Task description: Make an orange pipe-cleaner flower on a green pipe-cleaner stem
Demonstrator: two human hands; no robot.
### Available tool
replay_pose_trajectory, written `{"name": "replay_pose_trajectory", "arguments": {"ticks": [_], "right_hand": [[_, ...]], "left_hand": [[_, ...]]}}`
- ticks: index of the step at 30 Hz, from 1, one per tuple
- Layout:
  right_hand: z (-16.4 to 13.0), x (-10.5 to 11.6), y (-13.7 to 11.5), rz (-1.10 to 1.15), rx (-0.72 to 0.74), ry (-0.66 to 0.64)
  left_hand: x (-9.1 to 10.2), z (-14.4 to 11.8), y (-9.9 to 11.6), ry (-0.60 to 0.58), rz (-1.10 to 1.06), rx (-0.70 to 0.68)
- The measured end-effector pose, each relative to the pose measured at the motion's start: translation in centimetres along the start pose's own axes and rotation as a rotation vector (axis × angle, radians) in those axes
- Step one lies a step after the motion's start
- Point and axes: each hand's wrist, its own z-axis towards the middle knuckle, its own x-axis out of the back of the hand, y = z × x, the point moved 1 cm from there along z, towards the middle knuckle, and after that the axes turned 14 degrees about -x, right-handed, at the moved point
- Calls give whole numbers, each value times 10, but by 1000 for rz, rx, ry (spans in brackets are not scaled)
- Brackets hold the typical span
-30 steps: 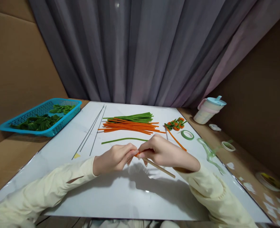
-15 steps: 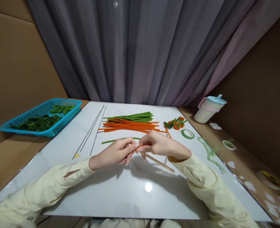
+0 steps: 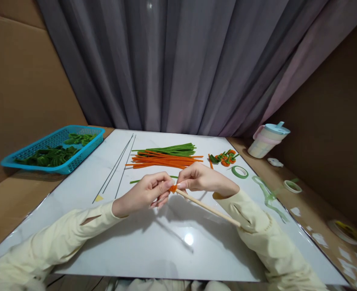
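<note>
Glossy white counter (image 3: 154,250) stood before grey curtain (image 3: 178,60) and cardboard walls; no legible writing. Left hand (image 3: 142,194) and right hand (image 3: 202,182), grips pinched together on wooden stick (image 3: 208,208) with orange coil (image 3: 173,188), near orange strips (image 3: 163,161).

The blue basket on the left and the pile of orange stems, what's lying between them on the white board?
In the head view, between the blue basket and the orange stems lie three thin dark wires on the white board.
</note>
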Motion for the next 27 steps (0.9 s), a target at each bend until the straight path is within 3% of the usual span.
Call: {"name": "replay_pose_trajectory", "arguments": {"ticks": [6,9,17,23,27], "right_hand": [[4,-6,6,200,-13,-84],[6,-6,8,231,9,-106],[13,-11,13,329,7,-327],[13,-11,13,342,74,-333],[16,-15,15,363,40,-340]], "left_hand": [[0,-3,0,32,102,-165],[2,-5,-4,39,227,-323],[1,-9,-2,-34,618,-738],[0,-8,3,-57,657,-837],[1,-10,0,-75,627,-882]]}}
